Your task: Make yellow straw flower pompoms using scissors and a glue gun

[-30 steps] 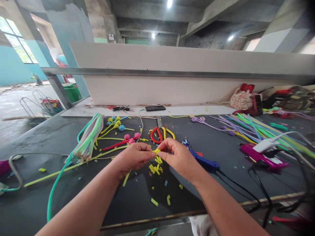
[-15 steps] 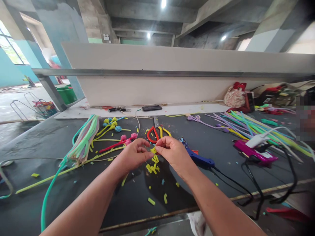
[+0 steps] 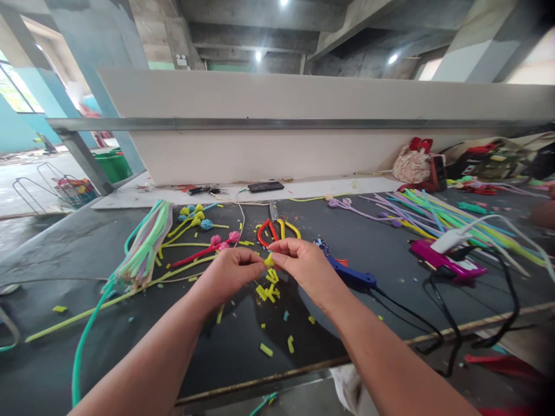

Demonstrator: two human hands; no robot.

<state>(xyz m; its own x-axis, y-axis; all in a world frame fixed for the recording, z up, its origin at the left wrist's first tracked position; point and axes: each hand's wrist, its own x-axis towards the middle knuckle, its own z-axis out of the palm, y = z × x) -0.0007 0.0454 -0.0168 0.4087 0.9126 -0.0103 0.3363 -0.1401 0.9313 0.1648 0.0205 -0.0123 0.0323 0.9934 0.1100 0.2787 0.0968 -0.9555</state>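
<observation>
Between my fingertips is a small yellow fuzzy piece (image 3: 269,261), pinched from both sides over the dark table. My left hand (image 3: 234,273) closes thumb and forefinger at its left edge. From the right, my right hand (image 3: 303,271) grips it between thumb and fingers. Just below lies a little pile of cut yellow pieces (image 3: 267,293). Scissors (image 3: 277,228) with one red and one yellow handle rest beyond my hands. To the right of my right hand is a blue corded tool (image 3: 353,276).
A bundle of pastel fuzzy stems (image 3: 147,248) lies left, near yellow and blue buds (image 3: 195,216) and pink buds (image 3: 225,238). More coloured stems (image 3: 433,216) and a magenta power strip (image 3: 448,261) with cables are at right. A phone (image 3: 266,186) lies at the back.
My left fingers have closed from a looser curl into a pinch at the yellow piece. My right hand still holds it. The view has shifted slightly.
</observation>
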